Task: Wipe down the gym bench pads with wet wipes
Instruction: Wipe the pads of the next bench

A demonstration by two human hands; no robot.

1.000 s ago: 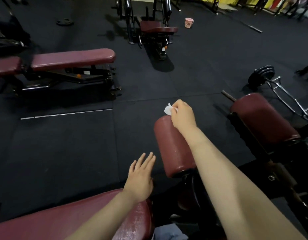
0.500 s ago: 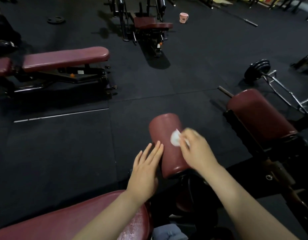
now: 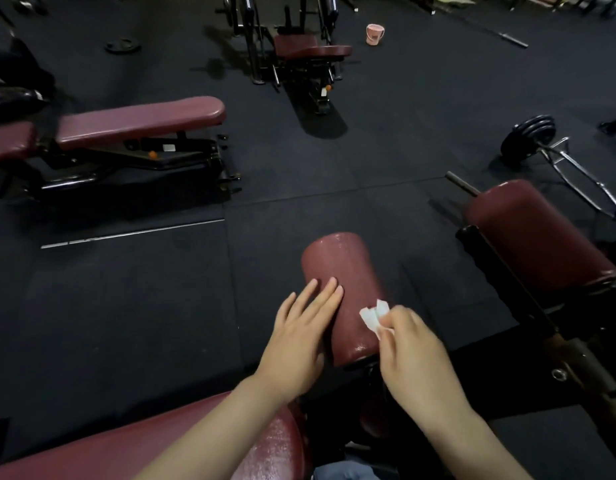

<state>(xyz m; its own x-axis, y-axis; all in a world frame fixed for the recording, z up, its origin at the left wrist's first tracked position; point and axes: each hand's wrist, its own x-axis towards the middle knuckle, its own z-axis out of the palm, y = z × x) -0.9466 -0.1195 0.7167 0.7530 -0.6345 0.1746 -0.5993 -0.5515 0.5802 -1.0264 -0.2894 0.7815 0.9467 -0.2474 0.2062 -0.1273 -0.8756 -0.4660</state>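
Observation:
A maroon roller pad (image 3: 348, 271) stands in front of me, its top glossy and damp. My left hand (image 3: 299, 337) lies flat with straight fingers on the pad's left side. My right hand (image 3: 410, 351) pinches a crumpled white wet wipe (image 3: 374, 315) against the pad's right side near its close end. The maroon bench seat pad (image 3: 275, 445) sits under my left forearm at the bottom. A second maroon roller pad (image 3: 535, 233) is to the right.
A flat maroon bench (image 3: 140, 121) on a black frame stands at left. Another machine seat (image 3: 311, 48) is at the back centre, with a pink bucket (image 3: 375, 33) beside it. A loaded bar with black plates (image 3: 528, 136) lies at right. Black rubber floor all round.
My right hand drew the wipe from the pad's far end back along it to the near right side. My left hand moved forward and settled on the pad's left side.

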